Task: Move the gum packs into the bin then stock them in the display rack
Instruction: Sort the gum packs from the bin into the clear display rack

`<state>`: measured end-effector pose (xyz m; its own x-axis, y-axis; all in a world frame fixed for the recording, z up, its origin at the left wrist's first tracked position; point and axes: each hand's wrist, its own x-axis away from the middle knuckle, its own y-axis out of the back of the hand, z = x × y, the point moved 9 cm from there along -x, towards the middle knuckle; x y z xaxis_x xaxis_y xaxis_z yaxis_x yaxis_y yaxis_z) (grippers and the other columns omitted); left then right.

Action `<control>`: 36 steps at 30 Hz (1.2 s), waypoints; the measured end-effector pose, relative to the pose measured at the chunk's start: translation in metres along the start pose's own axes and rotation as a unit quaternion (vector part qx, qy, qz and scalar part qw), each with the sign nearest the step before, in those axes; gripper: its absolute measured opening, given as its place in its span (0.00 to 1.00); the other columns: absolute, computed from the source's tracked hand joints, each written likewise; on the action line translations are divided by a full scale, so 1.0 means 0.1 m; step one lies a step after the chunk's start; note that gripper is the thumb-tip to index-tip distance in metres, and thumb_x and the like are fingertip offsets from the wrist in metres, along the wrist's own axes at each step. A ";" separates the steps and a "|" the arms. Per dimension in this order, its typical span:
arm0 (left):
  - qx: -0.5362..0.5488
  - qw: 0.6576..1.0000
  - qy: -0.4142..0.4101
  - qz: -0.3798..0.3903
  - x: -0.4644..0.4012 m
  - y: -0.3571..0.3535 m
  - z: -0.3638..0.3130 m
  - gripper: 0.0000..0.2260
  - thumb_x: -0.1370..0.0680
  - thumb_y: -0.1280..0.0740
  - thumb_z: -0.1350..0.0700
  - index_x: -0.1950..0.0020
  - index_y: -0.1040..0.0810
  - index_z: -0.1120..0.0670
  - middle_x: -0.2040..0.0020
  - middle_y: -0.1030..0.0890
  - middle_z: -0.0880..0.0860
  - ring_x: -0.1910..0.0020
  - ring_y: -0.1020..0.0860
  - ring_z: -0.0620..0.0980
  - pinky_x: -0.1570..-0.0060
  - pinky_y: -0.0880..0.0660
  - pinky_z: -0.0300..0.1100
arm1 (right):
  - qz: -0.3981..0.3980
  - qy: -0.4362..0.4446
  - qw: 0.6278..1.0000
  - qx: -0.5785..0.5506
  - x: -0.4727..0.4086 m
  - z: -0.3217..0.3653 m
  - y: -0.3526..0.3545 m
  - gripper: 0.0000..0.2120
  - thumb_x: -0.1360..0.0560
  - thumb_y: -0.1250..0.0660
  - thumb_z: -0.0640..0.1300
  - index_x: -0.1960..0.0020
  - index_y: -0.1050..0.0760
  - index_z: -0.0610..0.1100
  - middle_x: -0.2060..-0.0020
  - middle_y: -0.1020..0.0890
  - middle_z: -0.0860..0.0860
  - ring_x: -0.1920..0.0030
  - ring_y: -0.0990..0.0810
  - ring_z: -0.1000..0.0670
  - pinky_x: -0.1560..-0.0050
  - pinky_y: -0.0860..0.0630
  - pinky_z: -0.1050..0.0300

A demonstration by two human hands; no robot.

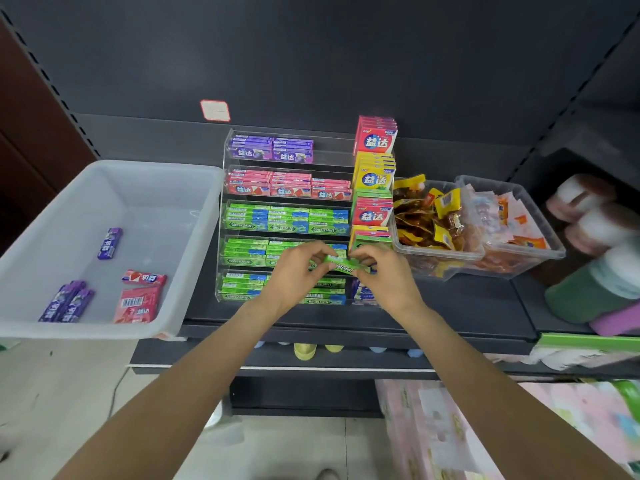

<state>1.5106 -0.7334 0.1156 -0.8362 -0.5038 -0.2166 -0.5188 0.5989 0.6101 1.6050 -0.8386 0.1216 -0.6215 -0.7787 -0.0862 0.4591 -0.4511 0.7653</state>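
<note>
A clear tiered display rack (227,147) stands on the dark shelf, holding rows of purple, red and green gum packs. In front of its lower tiers, my left hand (294,275) and my right hand (384,275) both pinch one green gum pack (343,265), one hand at each end. To the left sits a white bin (152,192). Inside it lie a single purple pack (110,243), two red packs (143,278) and a purple pair (67,303).
Red and yellow gum boxes (375,140) are stacked at the rack's right side. Two clear tubs of snack packets (450,223) stand further right. Rolled goods (595,244) crowd the far right. A lower shelf edge (311,367) runs beneath my arms.
</note>
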 end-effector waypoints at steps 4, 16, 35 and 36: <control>-0.018 0.998 0.045 -0.028 0.09 0.05 0.26 0.07 0.24 0.32 0.59 0.47 0.21 0.57 0.58 0.23 0.49 0.57 0.24 0.44 0.58 0.29 0.27 | 0.016 -0.014 0.998 0.063 0.05 -0.18 -0.01 0.23 0.27 0.30 0.40 0.33 0.29 0.46 0.36 0.28 0.49 0.34 0.33 0.49 0.36 0.33 0.54; -0.128 0.986 0.089 0.051 0.12 -0.26 0.56 0.08 0.23 0.33 0.58 0.44 0.21 0.53 0.50 0.20 0.54 0.48 0.22 0.51 0.47 0.25 0.48 | 0.027 -0.022 0.994 0.103 0.07 -0.29 -0.07 0.22 0.25 0.33 0.41 0.31 0.31 0.44 0.37 0.29 0.50 0.35 0.33 0.50 0.37 0.32 0.56; -0.394 0.879 -0.087 0.255 0.30 -0.68 0.53 0.22 0.18 0.49 0.46 0.24 0.43 0.48 0.24 0.43 0.45 0.26 0.44 0.46 0.31 0.44 0.45 | 0.010 -0.005 0.992 0.126 0.14 -0.22 -0.12 0.20 0.22 0.37 0.39 0.31 0.32 0.44 0.36 0.30 0.51 0.35 0.33 0.52 0.40 0.26 0.55; -0.393 0.879 -0.083 0.257 0.30 -0.67 0.53 0.22 0.18 0.49 0.46 0.24 0.42 0.48 0.24 0.43 0.45 0.26 0.43 0.47 0.31 0.43 0.46 | 0.010 -0.005 0.991 0.131 0.15 -0.20 -0.11 0.20 0.22 0.37 0.40 0.30 0.32 0.44 0.36 0.30 0.51 0.35 0.33 0.52 0.40 0.26 0.54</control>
<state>1.5113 -0.7555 0.0274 -0.9725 -0.1550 0.1737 0.1639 0.0739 0.9837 1.6032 -0.8540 0.0990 -0.6209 -0.7812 -0.0650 0.2905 -0.3063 0.9065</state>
